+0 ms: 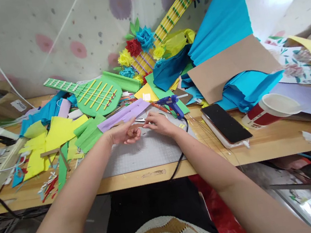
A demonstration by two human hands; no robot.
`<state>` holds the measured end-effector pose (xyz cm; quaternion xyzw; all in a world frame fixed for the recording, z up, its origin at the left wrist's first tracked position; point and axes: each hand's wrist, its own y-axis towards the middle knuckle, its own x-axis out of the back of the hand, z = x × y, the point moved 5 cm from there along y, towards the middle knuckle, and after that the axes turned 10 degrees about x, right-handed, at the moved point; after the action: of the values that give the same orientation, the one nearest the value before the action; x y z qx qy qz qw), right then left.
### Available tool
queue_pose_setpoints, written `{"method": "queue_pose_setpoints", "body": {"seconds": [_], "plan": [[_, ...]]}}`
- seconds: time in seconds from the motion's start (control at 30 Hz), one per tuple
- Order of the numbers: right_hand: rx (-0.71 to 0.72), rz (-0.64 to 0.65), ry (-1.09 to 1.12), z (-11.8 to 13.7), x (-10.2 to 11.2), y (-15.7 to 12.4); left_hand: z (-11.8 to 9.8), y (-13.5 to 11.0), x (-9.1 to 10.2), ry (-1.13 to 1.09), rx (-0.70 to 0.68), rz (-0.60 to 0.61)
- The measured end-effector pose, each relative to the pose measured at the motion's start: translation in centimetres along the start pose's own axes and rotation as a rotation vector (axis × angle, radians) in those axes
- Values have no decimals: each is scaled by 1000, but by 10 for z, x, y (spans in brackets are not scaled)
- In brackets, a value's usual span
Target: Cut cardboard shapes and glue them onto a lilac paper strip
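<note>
Above the grey cutting mat [147, 154], my two hands are close together. My left hand [125, 133] is turned partly palm up with its fingers curled in. My right hand [159, 124] has its fingertips pinched near the left fingers. Something thin and small seems to run between the fingertips, too small to name. Just behind them lie what look like scissors [140, 120], partly hidden by my right hand. A strip of purple crepe paper [125, 114] lies beyond my left hand, and a blue hot glue gun [171, 103] rests behind my right.
Green [90, 134] and yellow paper pieces [62, 133] cover the left side. A green paper guitar [99, 98] and a flowered yellow one [171, 17] are at the back. To the right are a phone [225, 122], a paper cup [271, 110] and brown cardboard [230, 65].
</note>
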<state>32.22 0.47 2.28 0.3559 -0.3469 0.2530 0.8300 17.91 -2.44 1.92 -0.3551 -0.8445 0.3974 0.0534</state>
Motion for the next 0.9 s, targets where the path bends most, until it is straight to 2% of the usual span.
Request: {"method": "queue_pose_setpoints", "body": {"seconds": [0.13, 0.2, 0.27, 0.33, 0.43, 0.53, 0.77, 0.9], "plan": [[-62, 52, 125, -4, -1, -2, -8, -10, 23, 18, -184, -447], [-61, 59, 138, -1, -1, -2, -13, -16, 22, 89, -317, -585], [-42, 73, 149, 4, -2, 0, -15, -15, 12, 135, -383, -584], [-22, 92, 164, 9, -5, 1, -11, -11, 6, 74, -362, -596], [-16, 91, 174, 11, -9, 2, -5, -8, 4, -57, -316, -703], [-26, 74, 151, 11, -9, 3, -3, -10, 4, -121, -335, -746], [-66, 44, 123, 15, -5, 2, 3, -8, 8, -130, -378, -703], [-109, 16, 57, 10, 0, 1, 8, -15, 25, -119, -443, -785]]}}
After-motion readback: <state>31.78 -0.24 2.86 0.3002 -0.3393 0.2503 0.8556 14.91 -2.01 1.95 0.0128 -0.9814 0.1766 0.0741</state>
